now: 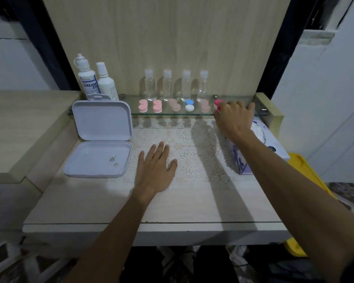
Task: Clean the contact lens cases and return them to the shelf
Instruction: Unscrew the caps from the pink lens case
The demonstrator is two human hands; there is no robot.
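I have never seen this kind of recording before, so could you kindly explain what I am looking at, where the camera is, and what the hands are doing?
There is no machine here: a person wears one wide-angle camera on the head, looking down at both bare hands. The left hand lies flat and open on the lace-covered tabletop. The right hand reaches to the glass shelf, its grip closing on a bright pink contact lens case. Five more small lens cases, four clear bottles and two white solution bottles stand on that shelf. An open pale hinged box rests on the left, a tissue box on the right.
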